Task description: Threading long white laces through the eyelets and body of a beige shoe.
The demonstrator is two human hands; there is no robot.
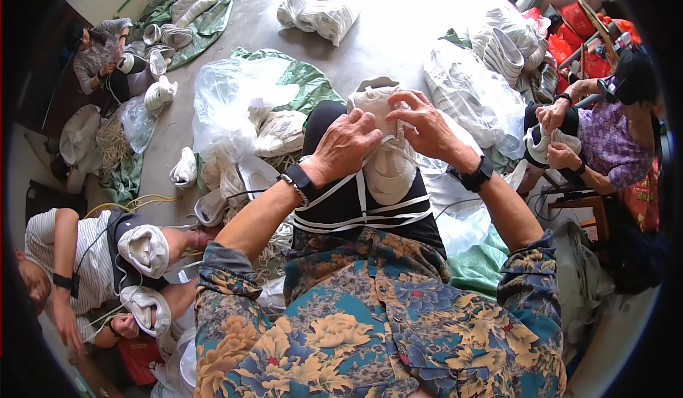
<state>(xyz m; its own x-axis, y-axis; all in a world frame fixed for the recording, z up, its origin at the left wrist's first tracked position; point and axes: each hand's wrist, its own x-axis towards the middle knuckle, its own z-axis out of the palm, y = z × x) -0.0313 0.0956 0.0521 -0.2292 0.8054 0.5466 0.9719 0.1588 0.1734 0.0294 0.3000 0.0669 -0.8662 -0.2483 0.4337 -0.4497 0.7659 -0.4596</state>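
An off-white sneaker rests on my lap, toe toward me and its opening away from me. White shoelaces cross its upper and trail over my dark trousers. My left hand is closed at the shoe's left side, fingers curled in a pinch around a shoelace. At the right side of the tongue, my right hand has its thumb and forefinger bent toward each other; what lies between them is too small to make out.
Plastic-wrapped shoes lie to the right, with a clear plastic bag and loose shoes to the left. Co-workers sit at the left and right, handling similar shoes. A wrapped bundle lies on the floor ahead.
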